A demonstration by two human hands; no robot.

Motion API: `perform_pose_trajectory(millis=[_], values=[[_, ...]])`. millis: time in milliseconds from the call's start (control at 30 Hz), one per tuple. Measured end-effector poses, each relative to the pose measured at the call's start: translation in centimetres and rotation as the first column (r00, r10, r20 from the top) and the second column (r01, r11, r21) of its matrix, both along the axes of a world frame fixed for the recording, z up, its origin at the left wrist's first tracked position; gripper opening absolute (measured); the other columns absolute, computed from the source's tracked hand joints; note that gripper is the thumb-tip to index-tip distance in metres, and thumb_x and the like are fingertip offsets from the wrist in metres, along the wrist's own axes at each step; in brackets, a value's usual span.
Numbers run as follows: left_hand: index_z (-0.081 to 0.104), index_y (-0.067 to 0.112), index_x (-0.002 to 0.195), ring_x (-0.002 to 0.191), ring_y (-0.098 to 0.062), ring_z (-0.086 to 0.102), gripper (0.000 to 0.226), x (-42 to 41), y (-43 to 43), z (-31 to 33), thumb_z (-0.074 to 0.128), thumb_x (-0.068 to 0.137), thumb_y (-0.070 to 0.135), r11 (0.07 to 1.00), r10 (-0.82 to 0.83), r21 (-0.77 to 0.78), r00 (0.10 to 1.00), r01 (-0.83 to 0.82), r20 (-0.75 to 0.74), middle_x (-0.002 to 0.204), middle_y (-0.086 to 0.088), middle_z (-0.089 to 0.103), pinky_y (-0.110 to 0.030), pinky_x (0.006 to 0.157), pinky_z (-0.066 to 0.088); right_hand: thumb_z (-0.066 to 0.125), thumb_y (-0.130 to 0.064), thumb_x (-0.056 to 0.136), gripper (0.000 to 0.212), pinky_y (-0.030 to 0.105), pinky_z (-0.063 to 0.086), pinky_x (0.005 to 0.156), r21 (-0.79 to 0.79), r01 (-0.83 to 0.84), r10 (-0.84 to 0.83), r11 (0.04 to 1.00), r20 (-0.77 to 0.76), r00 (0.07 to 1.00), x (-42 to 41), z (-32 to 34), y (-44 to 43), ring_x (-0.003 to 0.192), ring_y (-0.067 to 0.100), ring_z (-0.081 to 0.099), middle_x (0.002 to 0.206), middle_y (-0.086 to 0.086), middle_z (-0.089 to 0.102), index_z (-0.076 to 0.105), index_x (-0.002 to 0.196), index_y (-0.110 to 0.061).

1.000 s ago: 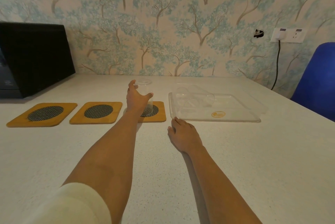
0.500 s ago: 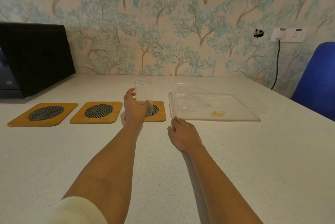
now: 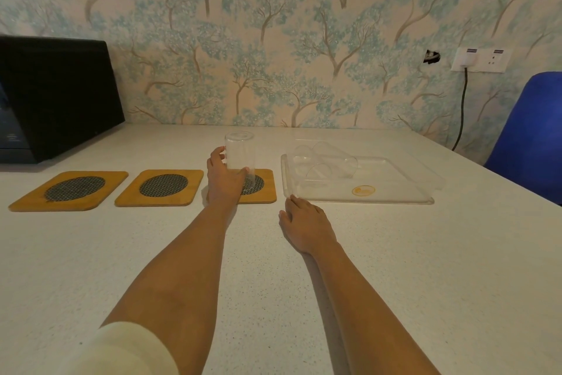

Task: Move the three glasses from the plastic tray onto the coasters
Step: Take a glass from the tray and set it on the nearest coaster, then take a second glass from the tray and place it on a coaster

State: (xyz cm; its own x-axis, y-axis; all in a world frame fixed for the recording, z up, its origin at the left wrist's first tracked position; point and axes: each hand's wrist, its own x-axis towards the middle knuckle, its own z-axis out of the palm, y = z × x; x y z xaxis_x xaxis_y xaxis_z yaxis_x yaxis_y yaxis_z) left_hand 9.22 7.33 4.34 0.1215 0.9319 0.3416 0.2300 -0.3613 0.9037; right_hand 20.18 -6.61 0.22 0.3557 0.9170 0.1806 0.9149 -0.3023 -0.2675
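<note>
A clear glass [image 3: 239, 151] stands on the right wooden coaster [image 3: 267, 192], and my left hand [image 3: 223, 178] is wrapped around its lower part. Two more clear glasses [image 3: 328, 162] lie on their sides in the clear plastic tray [image 3: 395, 197] to the right. The middle coaster [image 3: 161, 187] and the left coaster [image 3: 71, 189] each have a dark mesh disc and carry nothing. My right hand [image 3: 304, 221] lies flat on the table, fingertips touching the tray's near left corner.
A black box-like appliance [image 3: 54, 95] stands at the back left. A blue chair [image 3: 529, 134] is at the right edge. A wall socket [image 3: 480, 60] with a hanging cable is on the papered wall behind.
My left hand slid down from the top of the glass to its lower part, and the glass now stands on the right coaster. My right hand stayed still.
</note>
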Motion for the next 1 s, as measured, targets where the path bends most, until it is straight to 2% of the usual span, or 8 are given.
perform_pose_trajectory(millis=[67,267,467,567,700,800,900,1000], values=[[0.029,0.011,0.141,0.132,-0.029,0.038,0.075,-0.1,-0.2,-0.2,0.071,0.078,0.012,1.000,0.016,0.011,0.999,-0.015,-0.033,0.147,-0.013,0.035,-0.035,0.099,0.041,0.028,-0.033,0.102,0.050,0.038,0.022,0.120,0.001,0.000,0.000,1.000,0.001,1.000,0.0,0.0,0.0,0.145,0.019,0.029,0.156,0.008,0.034,0.039,0.144,-0.006],[0.021,0.011,0.146,0.142,-0.026,0.025,0.074,-1.4,-1.6,-3.0,0.063,0.086,0.024,0.986,0.110,0.151,0.957,-0.071,-0.267,0.155,-0.008,0.023,-0.046,0.111,0.032,0.027,-0.032,0.103,0.050,0.038,0.021,0.120,0.001,0.002,-0.002,1.000,-0.018,1.000,-0.2,0.2,-0.2,0.146,0.020,0.028,0.157,0.008,0.032,0.038,0.144,-0.006],[0.032,0.013,0.140,0.136,-0.027,0.037,0.058,-1.8,-3.7,-4.0,0.057,0.088,0.022,0.976,0.058,0.215,0.909,0.034,-0.412,0.148,-0.007,0.037,-0.047,0.108,0.039,0.029,-0.032,0.103,0.047,0.037,0.028,0.117,0.017,0.017,-0.017,1.000,-0.038,0.999,-0.6,0.6,-0.6,0.141,0.021,0.036,0.151,0.009,0.041,0.046,0.136,-0.003],[0.025,0.010,0.145,0.143,-0.025,0.024,0.059,-1.6,-5.1,-4.7,0.047,0.095,0.030,0.975,0.019,0.195,0.834,0.107,-0.552,0.154,-0.009,0.027,-0.042,0.116,0.027,0.030,-0.029,0.102,0.044,0.036,0.033,0.113,0.052,0.033,-0.031,0.998,-0.028,0.999,-0.8,0.5,-0.8,0.135,0.022,0.044,0.143,0.011,0.050,0.052,0.130,-0.002],[0.027,0.011,0.146,0.145,-0.023,0.019,0.055,-1.0,-6.2,-5.0,0.037,0.098,0.036,0.954,-0.019,0.205,0.727,0.218,-0.686,0.156,-0.007,0.025,-0.038,0.118,0.019,0.037,-0.024,0.100,0.033,0.030,0.044,0.084,0.174,0.079,-0.080,0.982,-0.002,0.997,-0.9,0.4,-1.2,0.108,0.024,0.061,0.115,0.010,0.066,0.062,0.112,-0.006],[0.030,0.012,0.144,0.145,-0.022,0.021,0.051,-0.7,-6.3,-4.8,0.035,0.099,0.035,0.948,-0.033,0.202,0.705,0.247,-0.708,0.155,-0.007,0.027,-0.037,0.119,0.020,0.044,-0.023,0.098,0.034,0.033,0.047,0.090,0.314,0.115,-0.099,0.942,-0.068,0.993,-0.8,0.9,-1.5,0.114,0.022,0.058,0.124,0.006,0.063,0.058,0.128,-0.014],[0.032,0.012,0.144,0.144,-0.023,0.022,0.050,-0.6,-6.1,-4.6,0.034,0.099,0.035,0.946,-0.036,0.196,0.684,0.259,-0.729,0.155,-0.007,0.028,-0.037,0.119,0.020,0.050,-0.021,0.096,0.030,0.031,0.048,0.084,0.472,0.135,-0.116,0.871,-0.069,0.991,0.1,2.5,-1.5,0.112,0.020,0.056,0.120,0.003,0.063,0.060,0.123,-0.017],[0.032,0.011,0.143,0.144,-0.024,0.023,0.049,-0.2,-6.0,-4.4,0.034,0.099,0.033,0.947,-0.052,0.182,0.683,0.266,-0.728,0.154,-0.009,0.029,-0.038,0.119,0.021,0.051,-0.020,0.095,0.028,0.035,0.048,0.083,0.518,0.157,-0.146,0.841,-0.062,0.987,2.4,4.9,-1.0,0.111,0.024,0.054,0.116,0.008,0.064,0.061,0.120,-0.012]])
